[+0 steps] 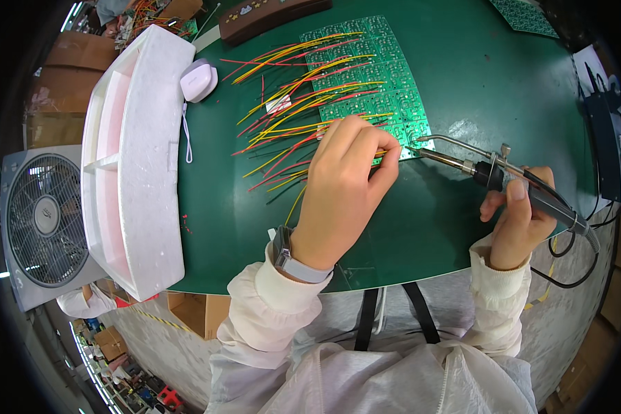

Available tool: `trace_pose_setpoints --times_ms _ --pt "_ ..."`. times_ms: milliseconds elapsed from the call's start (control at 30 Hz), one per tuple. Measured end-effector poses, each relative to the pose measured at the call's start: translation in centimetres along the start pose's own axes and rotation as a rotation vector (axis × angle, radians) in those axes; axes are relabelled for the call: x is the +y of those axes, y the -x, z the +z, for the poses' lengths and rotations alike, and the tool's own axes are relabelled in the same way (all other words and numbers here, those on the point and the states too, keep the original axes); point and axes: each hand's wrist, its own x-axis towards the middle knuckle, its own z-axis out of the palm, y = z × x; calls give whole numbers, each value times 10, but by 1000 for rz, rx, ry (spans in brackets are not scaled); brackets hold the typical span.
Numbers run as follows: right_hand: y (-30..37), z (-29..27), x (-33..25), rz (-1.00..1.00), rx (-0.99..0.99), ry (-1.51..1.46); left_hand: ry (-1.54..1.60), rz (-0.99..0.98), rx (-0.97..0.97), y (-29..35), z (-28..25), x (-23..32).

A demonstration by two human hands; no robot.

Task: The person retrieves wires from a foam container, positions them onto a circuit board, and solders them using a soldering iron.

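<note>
My right hand (521,217) grips a soldering iron (545,200) with a thin metal solder-feed tube clamped along it. Its tip reaches the lower right corner of a green circuit board panel (376,52), close to my left fingertips. My left hand (348,183), a grey watch on its wrist, is closed in a pinch at the panel's lower edge. A wire appears to run through that pinch, though the fingers mostly hide it. Rows of red, yellow and black wires (276,121) lie across the panel and stick out to its left.
A white foam tray (152,138) with compartments stands on the left, beside a lilac case (199,81) with a strap. Behind lies a brown case (272,17); another circuit board panel (524,15) is at the far right. A grey fan (45,214) stands left; a dark soldering station (604,138) sits right.
</note>
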Motion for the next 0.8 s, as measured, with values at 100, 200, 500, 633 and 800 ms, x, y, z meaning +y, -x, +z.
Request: trace_pose_setpoints --times_ms 100,200,500,633,800 --pt "0 -2 4 -55 -12 10 4 -1 1 0 0 -1" --pt "-1 -3 4 -91 -36 9 15 0 0 -2 -1 0" --pt "-3 -5 10 -210 -128 -29 55 -52 -30 0 -5 0" --pt "-7 -9 16 -269 -148 -18 44 -67 -50 -2 -5 1" --pt "-6 -6 12 -278 -159 -9 46 -50 -43 -2 -5 0"
